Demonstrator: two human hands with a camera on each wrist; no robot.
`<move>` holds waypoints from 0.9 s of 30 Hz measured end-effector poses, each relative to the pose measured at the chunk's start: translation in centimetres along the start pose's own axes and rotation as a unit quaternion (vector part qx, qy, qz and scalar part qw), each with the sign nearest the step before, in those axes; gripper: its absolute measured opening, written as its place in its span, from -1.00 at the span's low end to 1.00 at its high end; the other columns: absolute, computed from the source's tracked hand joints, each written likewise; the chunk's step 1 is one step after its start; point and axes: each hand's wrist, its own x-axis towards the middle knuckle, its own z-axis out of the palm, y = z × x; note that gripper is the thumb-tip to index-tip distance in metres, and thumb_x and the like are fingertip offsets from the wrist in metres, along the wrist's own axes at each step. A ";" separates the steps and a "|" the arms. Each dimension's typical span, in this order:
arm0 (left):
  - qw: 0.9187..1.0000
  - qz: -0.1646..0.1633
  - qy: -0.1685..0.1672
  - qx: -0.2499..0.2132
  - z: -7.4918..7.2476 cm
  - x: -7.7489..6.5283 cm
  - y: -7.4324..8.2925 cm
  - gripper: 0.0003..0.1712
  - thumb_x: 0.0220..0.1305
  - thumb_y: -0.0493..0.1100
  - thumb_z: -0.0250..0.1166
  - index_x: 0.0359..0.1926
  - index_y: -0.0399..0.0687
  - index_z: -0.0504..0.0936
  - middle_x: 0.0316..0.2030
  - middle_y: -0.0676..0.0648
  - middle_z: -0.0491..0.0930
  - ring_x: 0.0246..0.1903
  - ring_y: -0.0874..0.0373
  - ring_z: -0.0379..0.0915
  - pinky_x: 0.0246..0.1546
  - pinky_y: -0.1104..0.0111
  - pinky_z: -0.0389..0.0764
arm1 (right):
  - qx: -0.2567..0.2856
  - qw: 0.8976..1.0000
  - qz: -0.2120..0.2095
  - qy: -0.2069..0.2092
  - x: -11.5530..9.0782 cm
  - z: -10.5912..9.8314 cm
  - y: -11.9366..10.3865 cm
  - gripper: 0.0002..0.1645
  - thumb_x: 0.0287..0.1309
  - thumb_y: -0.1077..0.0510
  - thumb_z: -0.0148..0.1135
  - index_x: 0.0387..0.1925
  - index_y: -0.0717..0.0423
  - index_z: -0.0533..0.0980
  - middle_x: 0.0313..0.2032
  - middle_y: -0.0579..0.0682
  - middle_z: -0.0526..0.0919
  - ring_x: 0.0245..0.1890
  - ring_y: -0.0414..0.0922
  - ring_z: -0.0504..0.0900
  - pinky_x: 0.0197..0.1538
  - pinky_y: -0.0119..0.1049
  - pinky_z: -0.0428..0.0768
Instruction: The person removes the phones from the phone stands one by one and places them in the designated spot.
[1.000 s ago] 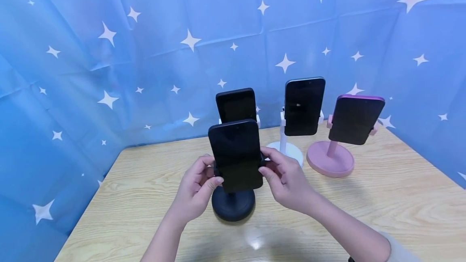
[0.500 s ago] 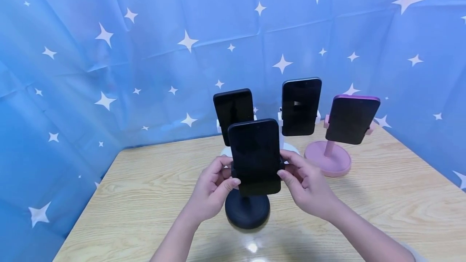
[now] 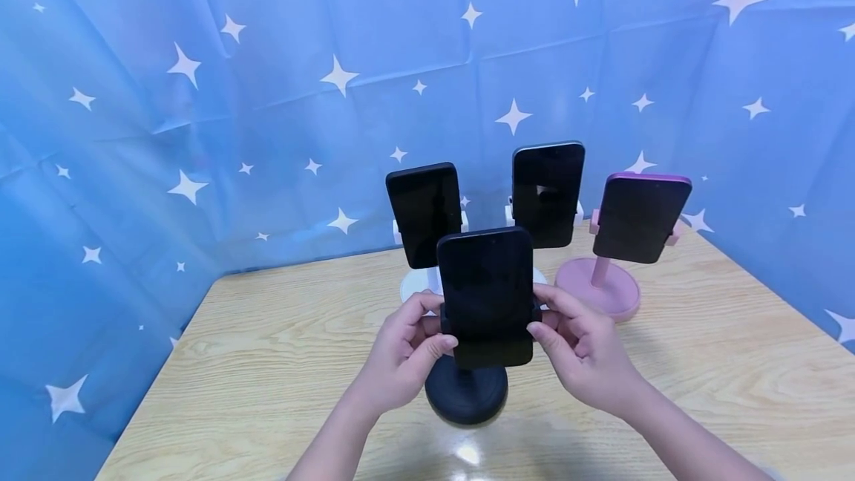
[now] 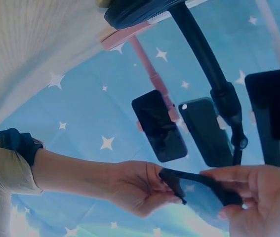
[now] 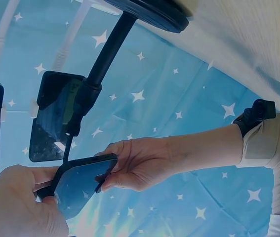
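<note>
While fingers (image 3: pixel 423 303) hold a phone (image 3: pixel 486 295), wood-grain tabletop (image 3: pixel 267 370), starry blue curtain (image 3: pixel 287 21) behind

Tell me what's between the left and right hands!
In the head view, a black rectangular phone in a black round-based stand is between the left hand and right hand.

I face a creased blue cloth (image 3: pixel 287 117) with white stars (image 3: pixel 339 76); near me, a glare (image 3: pixel 469 453) shines on the pale, wood-grained table (image 3: pixel 267 332).
</note>
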 end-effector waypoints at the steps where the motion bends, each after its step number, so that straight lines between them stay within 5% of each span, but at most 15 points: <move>1: 1.000 0.001 -0.002 -0.001 0.0 -0.1 0.0 -0.73 0.12 -0.58 0.09 -0.12 -0.48 0.33 -0.25 -0.38 0.42 -0.29 0.15 0.58 -0.37 0.25 0.63 | -0.002 1.000 -0.001 0.001 -0.1 0.0 0.0 -0.56 0.16 0.33 0.12 0.09 0.03 0.40 -0.15 -0.23 0.54 -0.41 -0.40 0.50 -0.55 -0.52 0.39; 7: 0.999 0.026 -0.023 0.009 0.0 -0.4 0.0 -0.72 0.10 -0.59 0.11 -0.12 -0.46 0.34 -0.27 -0.37 0.47 -0.34 -0.12 0.58 -0.36 0.26 0.63 | 0.027 1.000 -0.008 -0.004 -0.7 -0.1 0.1 -0.57 0.15 0.35 0.12 0.08 0.12 0.41 -0.13 -0.20 0.56 -0.40 -0.40 0.52 -0.62 -0.48 0.35; 21: 0.995 0.084 -0.050 0.014 0.0 -0.4 -0.4 -0.69 0.09 -0.60 0.12 -0.12 -0.46 0.32 -0.29 -0.37 0.47 -0.36 -0.12 0.60 -0.36 0.25 0.63 | 0.051 0.999 0.002 0.003 -1.3 -0.2 0.0 -0.57 0.13 0.38 0.13 0.07 0.14 0.42 -0.11 -0.16 0.57 -0.30 -0.39 0.56 -0.53 -0.54 0.41; 27: 0.998 0.019 -0.053 -0.001 -0.1 -0.3 0.0 -0.68 0.05 -0.61 0.15 -0.16 -0.44 0.32 -0.29 -0.42 0.48 -0.37 -0.21 0.57 -0.31 0.22 0.62 | 0.048 0.999 0.018 0.003 -1.4 -0.4 -0.1 -0.53 0.11 0.41 0.14 0.08 0.11 0.42 -0.11 -0.18 0.57 -0.31 -0.40 0.56 -0.54 -0.54 0.40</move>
